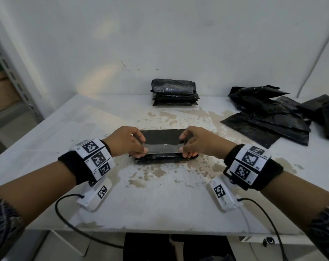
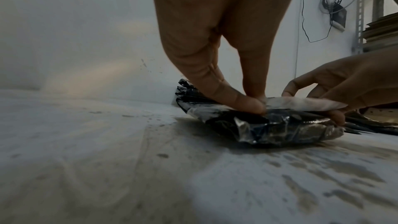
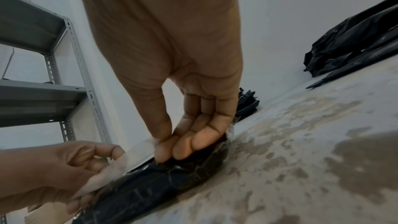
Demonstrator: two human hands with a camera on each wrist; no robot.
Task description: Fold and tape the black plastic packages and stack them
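You are partway through the job. A neat stack [image 1: 174, 92] of folded, taped packages already sits at the back of the table [image 1: 65, 129], by the wall. A loose pile [image 1: 269, 117] of flat black bags waits on your right side, so a good many are left to do.

One package [image 1: 165, 147] lies on the table right in front of you, between your hands. It looks folded over already. A strip of clear tape [image 1: 162, 147] is stretched across it, just above the top, and I think it is not stuck down all the way yet.

Your left hand [image 1: 128, 143] is closed in a pinch. The thumb and first finger hold the left end of the tape, right at the package's top.

Your right hand [image 1: 194, 142] pinches the other end of the tape the same way. Its other fingers curl down and touch the right end of the package.

After this one is taped, it must go on the stack.
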